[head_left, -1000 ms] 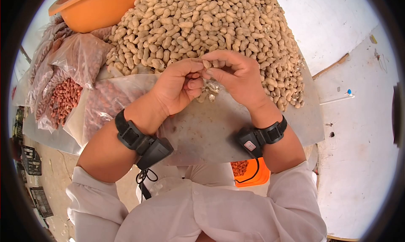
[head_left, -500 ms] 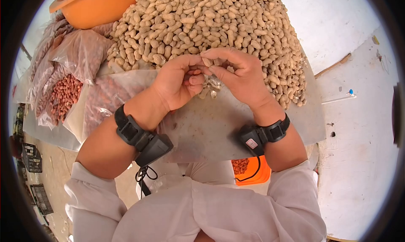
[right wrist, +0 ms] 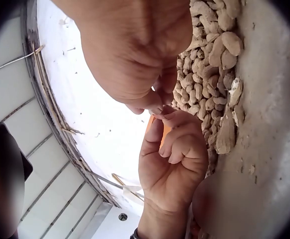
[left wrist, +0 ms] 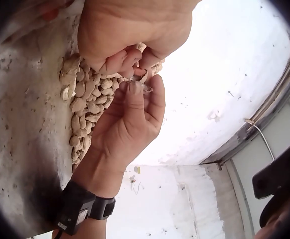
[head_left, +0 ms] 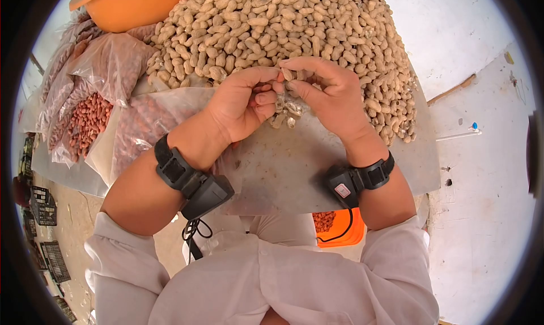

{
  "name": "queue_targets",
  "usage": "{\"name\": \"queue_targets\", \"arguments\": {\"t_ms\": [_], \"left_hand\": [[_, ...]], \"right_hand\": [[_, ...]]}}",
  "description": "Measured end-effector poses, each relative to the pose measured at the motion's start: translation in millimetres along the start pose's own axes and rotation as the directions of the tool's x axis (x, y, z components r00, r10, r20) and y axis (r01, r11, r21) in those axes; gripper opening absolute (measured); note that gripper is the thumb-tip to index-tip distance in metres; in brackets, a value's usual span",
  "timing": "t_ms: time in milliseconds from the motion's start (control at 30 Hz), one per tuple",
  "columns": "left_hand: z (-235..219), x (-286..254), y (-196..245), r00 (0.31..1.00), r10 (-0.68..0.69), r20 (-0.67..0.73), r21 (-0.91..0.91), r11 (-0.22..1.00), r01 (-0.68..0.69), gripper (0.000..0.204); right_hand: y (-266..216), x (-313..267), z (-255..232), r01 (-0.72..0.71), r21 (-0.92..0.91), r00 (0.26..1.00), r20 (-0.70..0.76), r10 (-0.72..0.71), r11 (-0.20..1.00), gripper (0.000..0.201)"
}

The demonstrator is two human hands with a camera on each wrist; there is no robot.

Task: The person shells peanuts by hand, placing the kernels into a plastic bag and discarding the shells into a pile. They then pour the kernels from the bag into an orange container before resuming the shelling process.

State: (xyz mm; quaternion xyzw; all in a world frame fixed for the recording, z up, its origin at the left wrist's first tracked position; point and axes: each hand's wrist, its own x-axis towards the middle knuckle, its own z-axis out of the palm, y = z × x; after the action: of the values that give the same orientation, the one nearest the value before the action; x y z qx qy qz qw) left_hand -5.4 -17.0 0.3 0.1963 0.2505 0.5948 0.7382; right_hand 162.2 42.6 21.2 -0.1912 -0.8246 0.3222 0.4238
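Note:
Both hands meet at the near edge of a large heap of unshelled peanuts (head_left: pixel 272 30). The right hand (head_left: pixel 337 98) pinches a tan peanut shell (head_left: pixel 288 75) between thumb and forefinger. The left hand (head_left: pixel 241 101) has thumb and forefinger against the same peanut, its other fingers curled toward the palm. A reddish kernel (head_left: pixel 280 76) shows between the fingertips at the shell; in the left wrist view the broken shell (left wrist: pixel 144 77) is seen there too. Below the hands, empty shell pieces (head_left: pixel 286 114) lie on the grey tabletop (head_left: pixel 272 178). In the right wrist view, the fingers hide most of the peanut.
Clear plastic bags (head_left: pixel 105 67) of red kernels lie at left, one with loose kernels (head_left: pixel 89 124) showing. An orange basin (head_left: pixel 133 8) stands behind them. Beneath the table edge, an orange container (head_left: pixel 345 231) holds more kernels. Black crates (head_left: pixel 54 260) stand on the floor at far left.
The fingertips have shifted slightly up and right, still together at the peanut. A reddish kernel now shows between them beside the shell.

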Motion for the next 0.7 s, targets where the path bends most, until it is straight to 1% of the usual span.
{"name": "queue_targets", "arguments": {"t_ms": [67,133,267,433,533,633,700], "left_hand": [[0.1,-0.3,-0.7,1.000,-0.009,0.018,-0.052,0.999,0.010,0.012],[2.9,-0.8,-1.0,0.999,0.004,0.036,-0.035,0.999,-0.003,0.009],[0.4,0.0,1.3,0.993,0.029,0.114,0.022,0.999,-0.031,0.006],[0.1,-1.3,1.2,0.995,0.041,0.089,0.006,0.999,-0.042,0.006],[-1.7,-0.1,1.5,0.995,0.041,0.091,-0.013,0.999,-0.040,0.007],[-2.7,0.2,2.4,0.995,0.050,0.085,-0.035,0.998,-0.047,0.007],[-1.9,-0.6,3.7,0.995,0.061,0.080,-0.054,0.997,-0.056,0.007]], "right_hand": [[-0.6,-0.5,0.9,0.008,-0.005,1.000,-0.007,-0.008,1.000,0.024],[-5.5,-0.9,0.2,-0.008,-0.022,1.000,-0.011,0.008,1.000,0.024],[-2.8,-2.0,-0.1,-0.079,0.037,0.997,-0.001,0.079,0.996,0.025],[2.7,-2.3,-1.4,-0.123,0.161,0.992,0.006,0.124,0.979,0.025],[3.1,-1.4,-0.1,-0.122,0.160,0.992,-0.012,0.126,0.980,0.024],[1.2,-0.7,-5.2,-0.181,0.115,0.983,-0.006,0.183,0.977,0.025],[0.7,0.0,-7.6,-0.182,0.096,0.983,-0.012,0.184,0.979,0.025]]}}
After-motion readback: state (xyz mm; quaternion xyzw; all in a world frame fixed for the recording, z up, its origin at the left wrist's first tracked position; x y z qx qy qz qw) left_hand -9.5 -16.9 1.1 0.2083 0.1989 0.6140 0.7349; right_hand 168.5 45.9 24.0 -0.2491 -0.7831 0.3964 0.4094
